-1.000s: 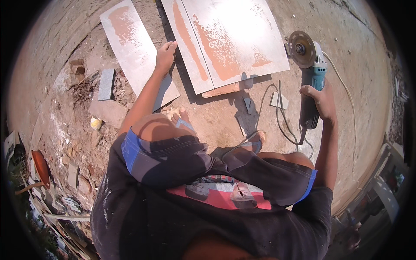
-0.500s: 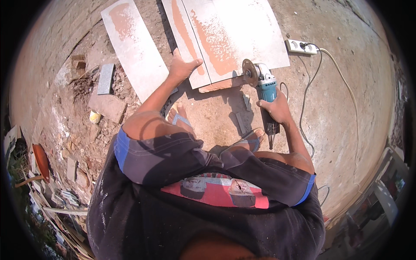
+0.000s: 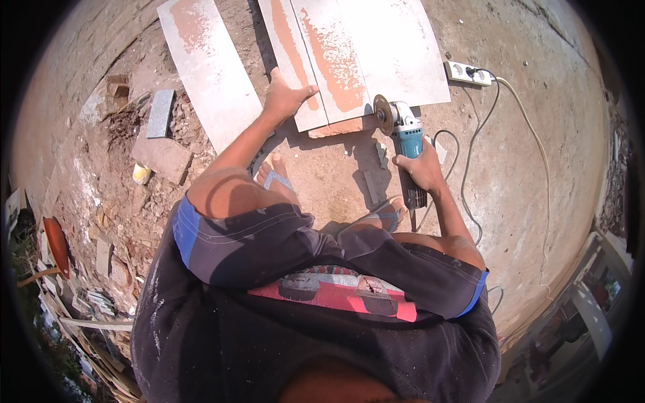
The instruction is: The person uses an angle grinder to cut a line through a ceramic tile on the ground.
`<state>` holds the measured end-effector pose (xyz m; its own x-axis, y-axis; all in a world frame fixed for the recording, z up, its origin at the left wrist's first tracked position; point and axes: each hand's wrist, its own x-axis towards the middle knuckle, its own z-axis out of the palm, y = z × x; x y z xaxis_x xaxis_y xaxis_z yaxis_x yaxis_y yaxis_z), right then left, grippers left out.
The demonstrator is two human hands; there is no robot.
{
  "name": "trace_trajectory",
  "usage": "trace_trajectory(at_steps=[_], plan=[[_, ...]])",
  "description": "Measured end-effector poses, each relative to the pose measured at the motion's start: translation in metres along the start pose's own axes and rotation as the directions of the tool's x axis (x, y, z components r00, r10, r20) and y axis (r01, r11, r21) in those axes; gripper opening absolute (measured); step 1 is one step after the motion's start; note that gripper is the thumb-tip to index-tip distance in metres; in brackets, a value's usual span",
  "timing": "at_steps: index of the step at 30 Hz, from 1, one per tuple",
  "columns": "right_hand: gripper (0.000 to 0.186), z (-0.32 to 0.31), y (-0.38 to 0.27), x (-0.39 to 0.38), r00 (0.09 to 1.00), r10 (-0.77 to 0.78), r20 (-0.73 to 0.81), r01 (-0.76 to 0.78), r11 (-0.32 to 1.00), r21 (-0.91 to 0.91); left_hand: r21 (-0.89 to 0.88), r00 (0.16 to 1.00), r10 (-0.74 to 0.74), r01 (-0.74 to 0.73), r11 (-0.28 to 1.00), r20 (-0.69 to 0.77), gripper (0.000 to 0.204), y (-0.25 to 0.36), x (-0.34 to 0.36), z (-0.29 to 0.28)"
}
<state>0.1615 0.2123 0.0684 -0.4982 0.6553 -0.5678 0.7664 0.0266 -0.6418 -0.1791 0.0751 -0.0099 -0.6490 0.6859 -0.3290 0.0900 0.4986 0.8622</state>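
Note:
My left hand point(image 3: 287, 101) grips the left edge of a large white tile point(image 3: 396, 47), thumb on top and fingers over the side. Reddish dust streaks the tile, and a dark straight line runs lengthwise near its left side. A reddish brick point(image 3: 339, 127) shows beneath the near edge. My right hand point(image 3: 423, 166) is wrapped round the teal and black body of an angle grinder point(image 3: 410, 142). Its upright disc point(image 3: 383, 115) stands at the tile's near edge, right of the line; I cannot tell whether they touch.
A narrower white tile point(image 3: 208, 74) lies to the left. On the right, a white power strip point(image 3: 468, 73) holds a plugged-in dark cord that loops near the grinder. My sandalled feet point(image 3: 277, 178) are close below the tile. Rubble and a grey offcut point(image 3: 160, 114) lie at left.
The grinder and my right hand have shifted slightly left and toward me. My left hand keeps its grip on the tile's edge.

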Motion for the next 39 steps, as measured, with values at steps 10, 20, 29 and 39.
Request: trace_trajectory(at_steps=[10, 20, 29, 39], plan=[[0.06, 0.002, 0.0, -0.001, 1.0, 0.006, 0.006, -0.005, 1.0, -0.006, 0.035, 1.0, -0.009, 0.009, 0.999, 0.003, 0.087, -0.013, 0.006, 0.003], [0.072, 0.001, -0.005, 0.0, 0.998, 0.054, 0.034, -0.053, 0.998, -0.045, 0.025, 1.0, -0.002, 0.002, 1.0, 0.015, 0.088, -0.01, 0.005, 0.004], [0.073, 0.0, -0.01, 0.001, 0.997, 0.065, 0.032, -0.062, 0.995, -0.084, 0.036, 1.0, -0.011, 0.011, 0.999, 0.018, 0.086, -0.011, 0.005, 0.003], [0.072, 0.0, -0.014, 0.007, 0.998, 0.06, 0.036, -0.057, 0.996, -0.071, 0.02, 0.999, -0.016, 0.016, 1.0, 0.033, 0.088, -0.013, 0.007, 0.004]])
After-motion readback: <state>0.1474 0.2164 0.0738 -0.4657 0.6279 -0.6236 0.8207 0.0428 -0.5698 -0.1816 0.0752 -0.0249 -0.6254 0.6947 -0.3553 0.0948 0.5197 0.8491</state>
